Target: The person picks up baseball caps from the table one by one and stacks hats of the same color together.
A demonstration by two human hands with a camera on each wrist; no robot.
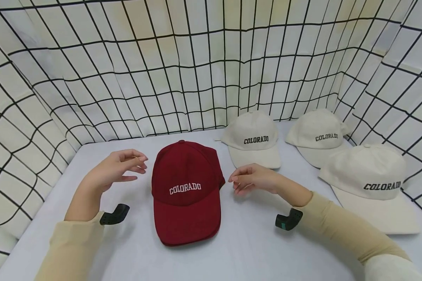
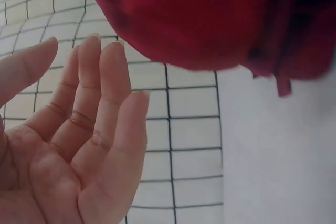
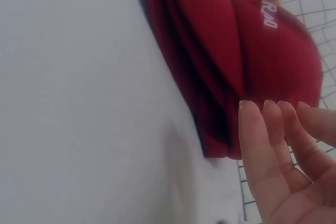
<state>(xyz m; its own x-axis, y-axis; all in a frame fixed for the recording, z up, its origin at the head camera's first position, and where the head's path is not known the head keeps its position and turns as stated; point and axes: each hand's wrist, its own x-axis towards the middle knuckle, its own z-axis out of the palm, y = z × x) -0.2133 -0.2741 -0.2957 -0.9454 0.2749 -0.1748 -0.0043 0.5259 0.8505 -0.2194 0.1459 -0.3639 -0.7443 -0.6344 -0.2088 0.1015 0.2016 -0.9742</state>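
A dark red baseball cap (image 1: 186, 171) with white COLORADO lettering lies on the white table, its brim toward me. My left hand (image 1: 117, 168) hovers just left of its crown, fingers loosely bent and apart from the fabric. On the other side my right hand (image 1: 254, 179) hangs beside the cap's right edge, relaxed and holding nothing. In the left wrist view the palm and spread fingers (image 2: 113, 72) face the red cap (image 2: 184, 19). The right wrist view has the fingertips overlapping the side of the red cap (image 3: 278, 61).
Three cream COLORADO caps stand at the right: one cap (image 1: 251, 134) behind my right hand, another cap (image 1: 318, 132) at the back corner, and a larger-looking cap (image 1: 369, 179) beyond my right forearm. White walls with a black grid (image 1: 197, 70) enclose the table (image 1: 246, 246).
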